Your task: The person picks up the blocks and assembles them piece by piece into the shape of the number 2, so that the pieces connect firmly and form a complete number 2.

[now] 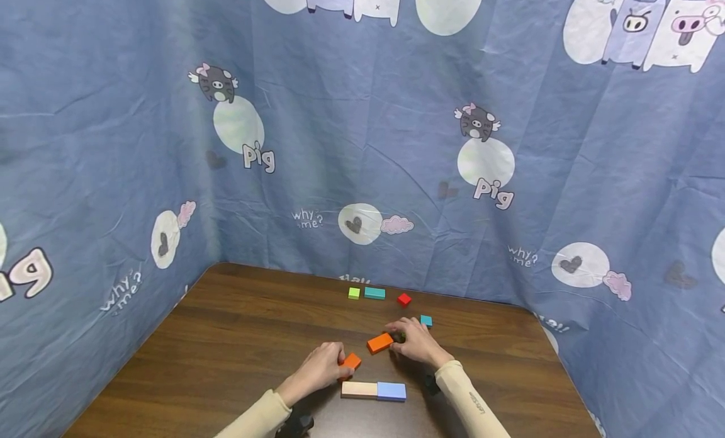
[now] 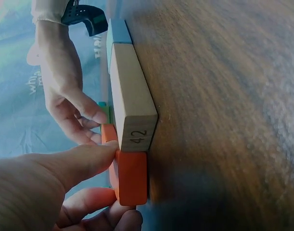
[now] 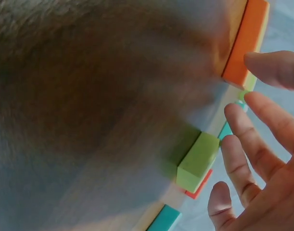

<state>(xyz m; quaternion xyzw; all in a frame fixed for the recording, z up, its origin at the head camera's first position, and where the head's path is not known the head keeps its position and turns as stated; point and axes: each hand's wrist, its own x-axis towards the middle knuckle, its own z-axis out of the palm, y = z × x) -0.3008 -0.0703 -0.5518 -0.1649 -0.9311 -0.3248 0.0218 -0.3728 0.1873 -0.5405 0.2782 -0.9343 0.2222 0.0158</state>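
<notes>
My left hand pinches an orange block between thumb and fingers. In the left wrist view, that block sits against the end of a plain wood block marked 42. A blue block continues the line from the wood block's other end. Beyond them, my right hand hovers low with its fingers spread. Its thumb tip overlaps a second orange block in the right wrist view; whether they touch, I cannot tell. A green block lies just beside its fingers and is mostly hidden in the head view.
Toward the back of the brown wooden table lie a lime block, a long teal block and a red block. A small teal block is just past the right hand. A blue printed curtain hangs behind the table.
</notes>
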